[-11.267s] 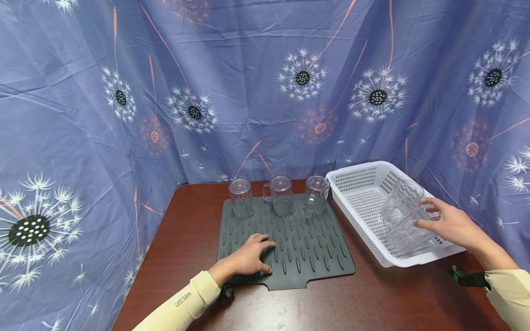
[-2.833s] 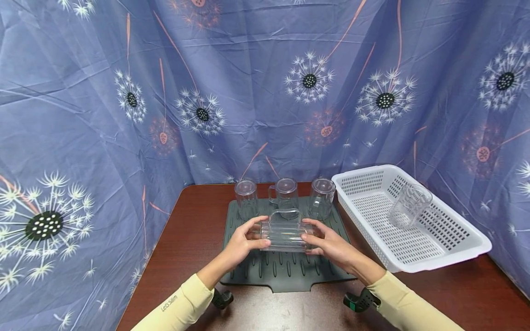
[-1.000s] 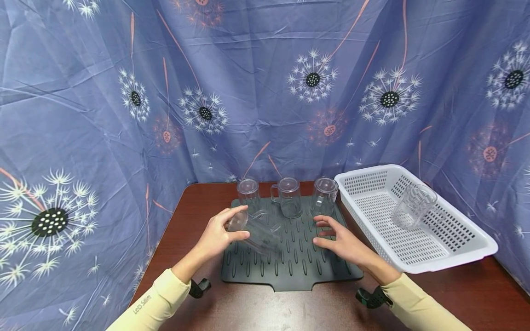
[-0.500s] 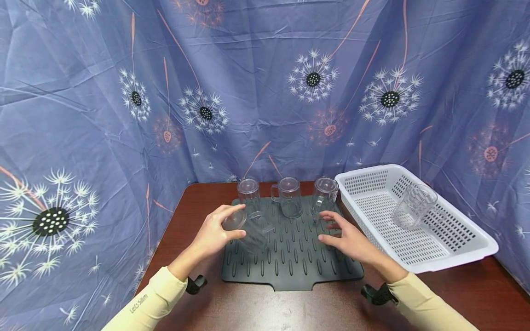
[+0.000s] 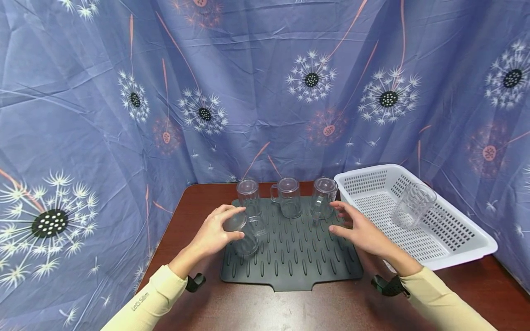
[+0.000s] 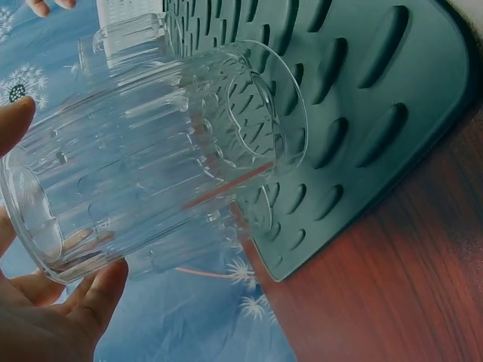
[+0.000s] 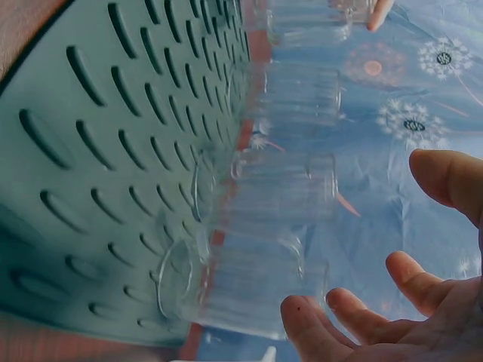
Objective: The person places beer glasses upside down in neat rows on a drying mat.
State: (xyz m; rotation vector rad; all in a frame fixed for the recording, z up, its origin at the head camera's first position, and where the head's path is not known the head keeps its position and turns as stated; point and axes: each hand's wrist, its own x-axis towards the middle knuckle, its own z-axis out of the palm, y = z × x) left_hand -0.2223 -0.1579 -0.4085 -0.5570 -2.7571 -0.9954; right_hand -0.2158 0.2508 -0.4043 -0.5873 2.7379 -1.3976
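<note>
My left hand [image 5: 213, 233] grips the base end of a clear glass mug [image 5: 248, 244], thumb and fingers spread round it. That mug is upside down, its rim at the front left of the dark ribbed drying mat [image 5: 290, 266]; its handle points right. In the left wrist view the mug's rim [image 6: 290, 105] overlaps the mat. My right hand [image 5: 366, 234] holds nothing; its fingers are loosely bent in the air over the mat's right side, near an upturned mug [image 5: 325, 195]. In the right wrist view, fingers [image 7: 306, 317] overlap the nearest mug.
Two more upturned glass mugs, one at the back left [image 5: 248, 193] and one at the back middle [image 5: 290, 200], stand on the mat. A white perforated basket [image 5: 372, 230] at right holds one tilted glass mug [image 5: 413, 207]. A blue dandelion-print curtain [image 5: 248, 92] hangs behind the wooden table [image 5: 190, 216].
One mug has left the basket, passed through both hands and been turned over. My left hand has brought it upright, inverted, at the mat's left. The right hand has let go and moved right.
</note>
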